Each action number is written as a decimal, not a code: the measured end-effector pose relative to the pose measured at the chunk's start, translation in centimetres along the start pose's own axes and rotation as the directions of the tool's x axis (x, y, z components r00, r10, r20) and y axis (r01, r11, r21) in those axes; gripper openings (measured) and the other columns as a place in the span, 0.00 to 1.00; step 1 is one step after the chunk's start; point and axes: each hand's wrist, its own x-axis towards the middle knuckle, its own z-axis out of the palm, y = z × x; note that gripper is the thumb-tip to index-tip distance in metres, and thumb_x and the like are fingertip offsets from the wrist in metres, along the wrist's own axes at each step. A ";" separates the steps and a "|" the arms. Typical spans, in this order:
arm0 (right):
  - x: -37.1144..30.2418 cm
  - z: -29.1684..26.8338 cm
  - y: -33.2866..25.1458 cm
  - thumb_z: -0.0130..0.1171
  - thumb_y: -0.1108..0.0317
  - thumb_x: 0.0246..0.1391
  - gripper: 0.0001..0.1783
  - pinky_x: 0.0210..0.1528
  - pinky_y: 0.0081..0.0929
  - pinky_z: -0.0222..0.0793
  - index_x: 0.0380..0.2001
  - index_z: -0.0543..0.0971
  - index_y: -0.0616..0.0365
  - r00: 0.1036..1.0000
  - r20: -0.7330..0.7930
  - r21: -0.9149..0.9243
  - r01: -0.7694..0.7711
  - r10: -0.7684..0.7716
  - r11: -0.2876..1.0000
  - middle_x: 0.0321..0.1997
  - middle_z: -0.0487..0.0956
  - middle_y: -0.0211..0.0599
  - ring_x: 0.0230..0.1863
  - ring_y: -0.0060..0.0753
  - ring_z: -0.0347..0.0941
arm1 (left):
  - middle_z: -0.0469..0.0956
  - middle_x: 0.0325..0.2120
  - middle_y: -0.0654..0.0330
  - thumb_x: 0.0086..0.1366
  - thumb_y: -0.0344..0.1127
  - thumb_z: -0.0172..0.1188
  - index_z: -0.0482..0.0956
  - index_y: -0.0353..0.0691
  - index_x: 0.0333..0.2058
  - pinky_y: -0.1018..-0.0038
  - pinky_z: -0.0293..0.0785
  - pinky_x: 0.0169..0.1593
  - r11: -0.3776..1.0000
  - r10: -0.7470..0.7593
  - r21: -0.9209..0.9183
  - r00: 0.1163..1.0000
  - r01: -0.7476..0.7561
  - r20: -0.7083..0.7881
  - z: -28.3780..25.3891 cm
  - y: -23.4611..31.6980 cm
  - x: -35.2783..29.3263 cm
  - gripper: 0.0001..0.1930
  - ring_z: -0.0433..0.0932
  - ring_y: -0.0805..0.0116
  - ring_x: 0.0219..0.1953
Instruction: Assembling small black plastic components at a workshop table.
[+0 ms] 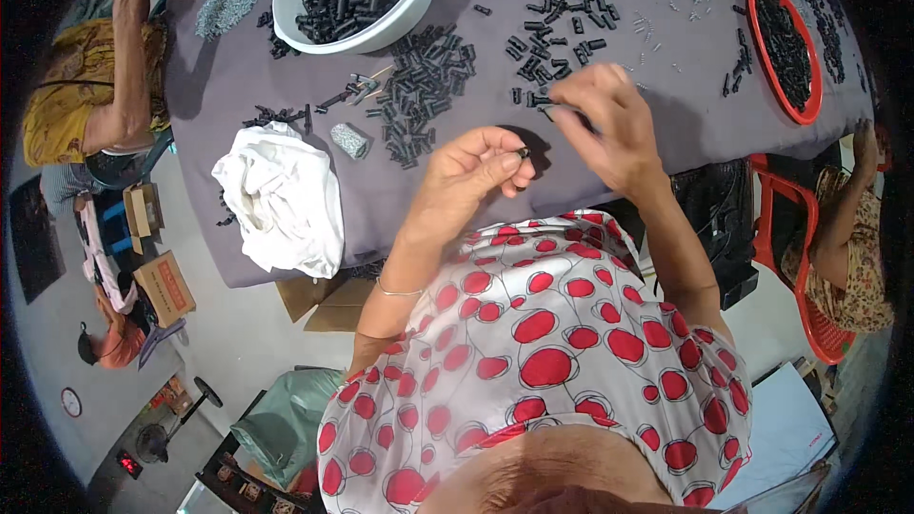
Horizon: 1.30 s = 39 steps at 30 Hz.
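My left hand is closed in a pinch on a small black plastic part, just above the near side of the table. To its right, my right hand is raised over the cloth, thumb and fingers drawn together. Something small and dark shows by its fingertips, but I cannot make out what it is. Beyond the hands lie loose black cylindrical parts. A denser heap of black parts spreads to the left of my hands.
A white basin full of black parts stands at the back left. White cloth lies front left, beside a small silvery roll. Metal springs are piled left. A red oval basket sits right. Other people are seated at both sides.
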 end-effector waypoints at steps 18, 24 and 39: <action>1.3 3.5 -0.9 0.62 0.70 0.36 0.08 0.38 0.32 0.58 0.25 0.76 0.52 0.994 0.093 -0.338 0.092 -0.064 0.936 0.28 0.70 0.27 0.36 0.34 0.66 | 0.77 0.31 0.60 0.63 0.31 0.56 0.74 0.37 0.41 0.78 0.70 0.36 0.989 0.017 -0.146 0.998 -0.027 -0.065 -0.8 -1.4 -0.1 0.08 0.75 0.73 0.32; 1.3 1.6 -2.0 0.59 0.76 0.44 0.07 0.27 0.20 0.65 0.30 0.77 0.59 0.925 0.159 0.231 -0.375 0.345 0.898 0.25 0.73 0.28 0.25 0.22 0.69 | 0.78 0.32 0.58 0.64 0.30 0.55 0.73 0.35 0.42 0.81 0.74 0.35 0.982 0.041 -0.180 0.996 -0.054 -0.074 -0.4 -1.1 -0.1 0.09 0.77 0.75 0.31; -0.8 -0.3 -3.9 0.58 0.79 0.50 0.07 0.34 0.17 0.72 0.34 0.77 0.62 0.878 0.145 0.658 -0.430 0.456 0.618 0.28 0.79 0.30 0.31 0.17 0.74 | 0.79 0.32 0.58 0.62 0.30 0.58 0.76 0.33 0.39 0.78 0.74 0.36 0.993 0.119 0.020 0.961 -0.118 -0.251 2.6 0.0 -0.3 0.09 0.76 0.73 0.31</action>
